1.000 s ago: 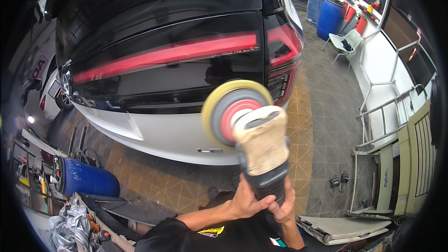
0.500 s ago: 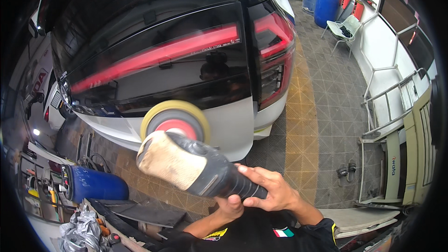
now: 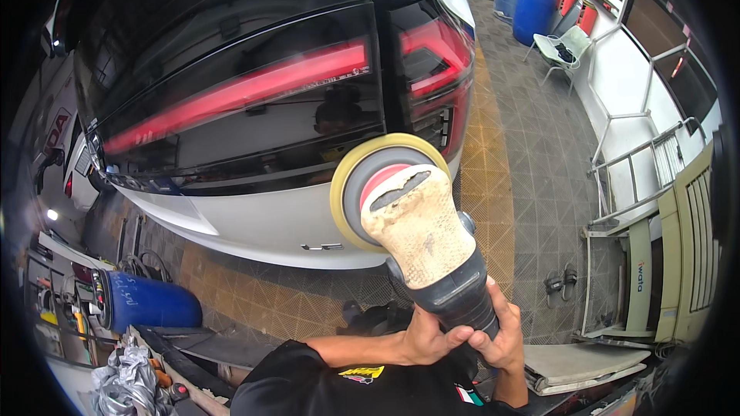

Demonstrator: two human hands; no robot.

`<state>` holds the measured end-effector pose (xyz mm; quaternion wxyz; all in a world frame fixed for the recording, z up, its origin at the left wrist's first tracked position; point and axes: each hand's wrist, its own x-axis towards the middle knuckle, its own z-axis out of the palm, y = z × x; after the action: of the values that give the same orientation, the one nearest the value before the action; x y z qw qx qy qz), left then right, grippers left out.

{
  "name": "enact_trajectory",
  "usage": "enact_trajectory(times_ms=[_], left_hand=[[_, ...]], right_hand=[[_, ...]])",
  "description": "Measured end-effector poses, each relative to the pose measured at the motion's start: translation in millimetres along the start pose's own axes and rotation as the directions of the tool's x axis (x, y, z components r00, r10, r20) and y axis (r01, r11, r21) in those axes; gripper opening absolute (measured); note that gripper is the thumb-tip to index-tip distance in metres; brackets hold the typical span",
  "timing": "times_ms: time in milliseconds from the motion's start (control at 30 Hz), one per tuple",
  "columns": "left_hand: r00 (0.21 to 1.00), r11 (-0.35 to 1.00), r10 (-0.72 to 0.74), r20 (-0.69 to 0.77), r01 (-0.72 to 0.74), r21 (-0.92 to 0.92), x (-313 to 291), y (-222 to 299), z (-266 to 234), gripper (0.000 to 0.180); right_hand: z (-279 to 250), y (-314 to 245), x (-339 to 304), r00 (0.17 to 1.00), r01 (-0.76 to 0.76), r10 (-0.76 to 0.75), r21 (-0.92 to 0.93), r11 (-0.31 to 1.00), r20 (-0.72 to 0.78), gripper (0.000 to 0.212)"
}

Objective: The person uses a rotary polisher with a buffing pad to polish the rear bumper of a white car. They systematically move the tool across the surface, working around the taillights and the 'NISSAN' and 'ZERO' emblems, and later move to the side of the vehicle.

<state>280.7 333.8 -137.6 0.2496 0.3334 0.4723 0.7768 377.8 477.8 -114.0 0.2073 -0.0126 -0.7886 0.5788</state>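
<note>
Both my hands grip the rear of a polisher (image 3: 424,235) with a dark, ribbed handle and a worn cream cover on its head. My left hand (image 3: 433,339) closes round the handle from the left, its fingers partly hidden beneath. My right hand (image 3: 502,333) wraps the handle's right side, thumb towards the left one. The polisher's round yellow pad (image 3: 345,204) faces the back of a white and black car (image 3: 262,223), over the right part of the tailgate near the right tail light (image 3: 435,58). Whether the pad touches the paint I cannot tell.
A blue barrel (image 3: 154,300) lies at the left, near crumpled silver sheeting (image 3: 127,381). On the right are a pale chair (image 3: 563,48), sandals (image 3: 561,285) and a metal frame (image 3: 636,169). Another blue barrel (image 3: 533,11) stands at the far right, and a second car (image 3: 77,177) at the left.
The polisher has swung from left to right across the tailgate, and its head now points more steeply away from me. Both hands have shifted right with it, still gripping.
</note>
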Motion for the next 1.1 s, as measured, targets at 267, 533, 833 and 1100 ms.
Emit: enact_trajectory(times_ms=[267,533,833,1100], left_hand=[[0.993,0.994,0.106,-0.044,-0.104,0.045,-16.0,16.6,-2.5,0.059],[0.925,0.970,0.236,-0.296,-0.208,0.124,-34.6,50.7,-32.6,0.082],[0.852,0.937,0.277,-0.445,-0.135,0.323,-54.2,51.4,-33.5,0.091],[0.979,0.972,0.196,-0.063,-0.186,0.144,-37.3,20.0,-49.9,0.075]], right_hand=[[-6.6,-26.4,15.3,0.982,0.009,-0.013,0.023,1.000,0.186,0.086],[44.1,-37.4,67.1,0.889,0.000,-0.081,0.178,0.984,0.450,0.082],[66.2,-30.9,69.9,0.817,0.120,-0.183,0.148,0.982,0.547,0.085],[45.1,-2.2,30.8,0.961,0.138,-0.146,0.048,0.989,0.237,0.088]])
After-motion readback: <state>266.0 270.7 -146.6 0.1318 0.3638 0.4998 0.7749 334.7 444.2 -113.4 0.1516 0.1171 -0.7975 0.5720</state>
